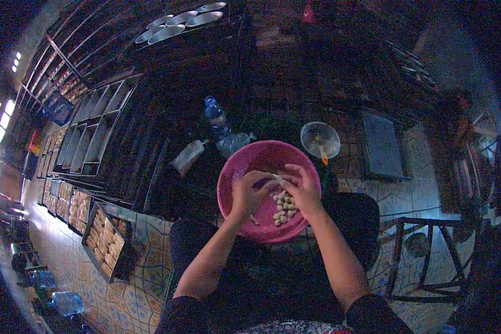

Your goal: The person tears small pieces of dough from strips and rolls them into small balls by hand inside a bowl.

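A pink basin [270,236] sits in front of me, with several small pale dough balls [284,210] gathered toward its right side. Over the basin my left hand [249,192] and my right hand [300,189] meet at the fingertips. Between them is a small strip of pale dough [278,179], its ends hidden by the fingers. Both hands are closed on it. Beneath my left hand, a little more dough [254,220] lies on the basin's floor.
Beyond the basin are a plastic bottle [217,118], a clear bag [232,143], a bag of pale stuff [188,155] and a round metal bowl [320,139] with an orange-handled tool. Bread trays [104,242] stand left, a metal stool frame [426,259] right. Another person [465,122] is far right.
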### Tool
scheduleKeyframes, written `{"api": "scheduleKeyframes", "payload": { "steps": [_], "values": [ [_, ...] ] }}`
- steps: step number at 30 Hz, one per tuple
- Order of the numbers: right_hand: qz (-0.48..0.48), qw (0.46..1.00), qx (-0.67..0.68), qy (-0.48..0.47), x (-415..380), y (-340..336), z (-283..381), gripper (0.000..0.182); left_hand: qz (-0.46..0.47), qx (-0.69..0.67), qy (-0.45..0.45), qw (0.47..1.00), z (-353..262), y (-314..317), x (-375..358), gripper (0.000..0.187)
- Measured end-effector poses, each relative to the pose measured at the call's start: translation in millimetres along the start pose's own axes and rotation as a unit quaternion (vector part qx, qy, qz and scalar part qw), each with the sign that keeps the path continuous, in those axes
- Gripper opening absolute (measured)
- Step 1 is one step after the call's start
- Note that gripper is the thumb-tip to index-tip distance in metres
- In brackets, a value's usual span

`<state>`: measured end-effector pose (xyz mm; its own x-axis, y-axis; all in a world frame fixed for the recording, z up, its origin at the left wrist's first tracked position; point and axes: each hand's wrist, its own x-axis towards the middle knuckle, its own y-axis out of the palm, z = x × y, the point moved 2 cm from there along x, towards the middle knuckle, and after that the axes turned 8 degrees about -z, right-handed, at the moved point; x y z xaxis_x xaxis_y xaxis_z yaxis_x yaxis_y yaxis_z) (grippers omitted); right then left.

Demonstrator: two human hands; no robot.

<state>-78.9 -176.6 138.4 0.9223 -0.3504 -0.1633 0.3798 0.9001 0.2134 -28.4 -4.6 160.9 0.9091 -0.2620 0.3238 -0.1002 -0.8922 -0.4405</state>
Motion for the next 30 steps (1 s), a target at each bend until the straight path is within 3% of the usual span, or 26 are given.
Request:
{"api": "scheduleKeyframes", "payload": {
  "steps": [1,3,4,6,8,11,13,17,19,20,22,23,25,30],
  "values": [
    [-0.002,1.000,0.001,0.003,3,-1,-7,0.054,0.003,0.000,-0.002,1.000,1,0,-1,0.017],
    [0.005,1.000,0.000,0.016,7,-7,-17,0.050,0.015,-0.044,-0.110,0.993,5,7,-5,0.020],
    [-0.004,1.000,-0.001,0.018,8,-12,-20,0.050,0.024,-0.048,-0.111,0.992,10,13,-6,0.020],
    [-0.013,1.000,-0.013,0.017,9,-14,-23,0.047,-0.013,-0.006,-0.015,1.000,14,18,-8,0.020],
    [-0.011,0.999,0.000,0.041,9,-15,-22,0.043,0.012,-0.021,-0.044,0.999,16,20,-8,0.021],
    [-0.020,0.995,-0.095,0.004,13,-16,-26,0.039,0.033,0.002,-0.035,0.999,6,18,-8,0.021],
    [-0.104,0.928,-0.347,-0.083,3,-9,1,0.034,0.038,0.020,-0.037,0.998,8,22,-8,0.021],
    [-0.109,0.902,-0.389,-0.154,12,-18,2,0.035,0.068,-0.068,-0.119,0.988,5,19,-6,0.020],
    [-0.010,0.941,-0.283,-0.184,7,-13,16,0.036,0.072,-0.138,-0.175,0.972,16,23,-6,0.021],
    [-0.010,0.941,-0.282,-0.185,3,-10,21,0.036,0.072,-0.137,-0.174,0.972,20,25,-7,0.021],
    [0.089,0.930,-0.269,-0.234,-6,3,28,0.033,0.049,-0.264,-0.281,0.921,32,29,-10,0.023],
    [0.078,0.900,-0.309,-0.297,-9,5,28,0.033,0.047,-0.264,-0.281,0.921,38,30,-11,0.023],
    [0.065,0.890,-0.332,-0.306,-6,5,21,0.033,0.069,-0.306,-0.316,0.895,46,33,-14,0.025],
    [0.075,0.872,-0.384,-0.294,-1,-4,23,0.030,0.056,-0.296,-0.291,0.908,27,25,-11,0.025]
  ]
}}
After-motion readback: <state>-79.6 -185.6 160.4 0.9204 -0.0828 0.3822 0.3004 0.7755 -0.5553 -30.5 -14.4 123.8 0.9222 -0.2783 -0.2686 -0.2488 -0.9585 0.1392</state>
